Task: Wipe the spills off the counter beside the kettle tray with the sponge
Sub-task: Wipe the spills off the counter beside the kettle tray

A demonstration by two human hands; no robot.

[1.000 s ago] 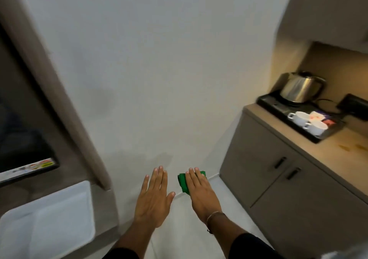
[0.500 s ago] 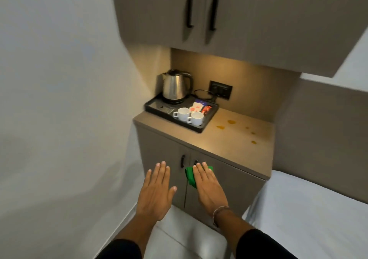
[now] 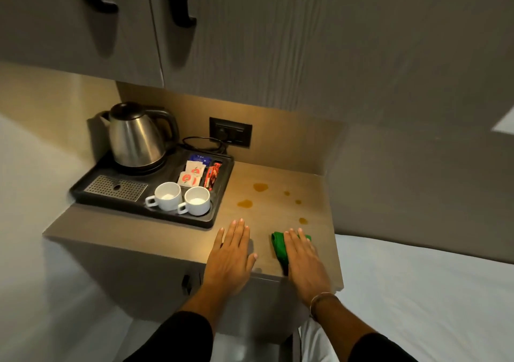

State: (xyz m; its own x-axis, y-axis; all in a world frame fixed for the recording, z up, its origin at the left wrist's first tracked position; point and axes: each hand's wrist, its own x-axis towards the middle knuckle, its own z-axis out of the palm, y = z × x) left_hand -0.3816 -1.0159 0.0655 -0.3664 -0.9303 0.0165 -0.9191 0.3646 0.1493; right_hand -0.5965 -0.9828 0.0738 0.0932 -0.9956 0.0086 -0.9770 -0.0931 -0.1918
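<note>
Right hand (image 3: 304, 264): flat, palm down, fingers straight, pressing the folded green sponge (image 3: 279, 246) onto the worktop; grip is a flat press with the fingers not curled round it. The sponge shows at the fingertips and along the thumb side, near the front edge of the light wooden worktop (image 3: 267, 172).

Left hand (image 3: 230, 258): empty, fingers spread and extended, palm down over the front edge just beside the right hand; contact with the surface cannot be told.

Amber liquid spills (image 3: 260, 187): five patches visible, all beyond the sponge. The nearest small spot lies just past the right fingertips. Two larger patches sit closer to the black plastic kettle tray (image 3: 91, 191), which carries a steel electric kettle (image 3: 135, 136), two white cups (image 3: 180, 199) and sachets (image 3: 192, 173).

Judgement on progress: sponge is in place, but no spill looks smeared or removed. Wiping appears not yet begun; all patches remain, the nearest spot likely first.
</note>
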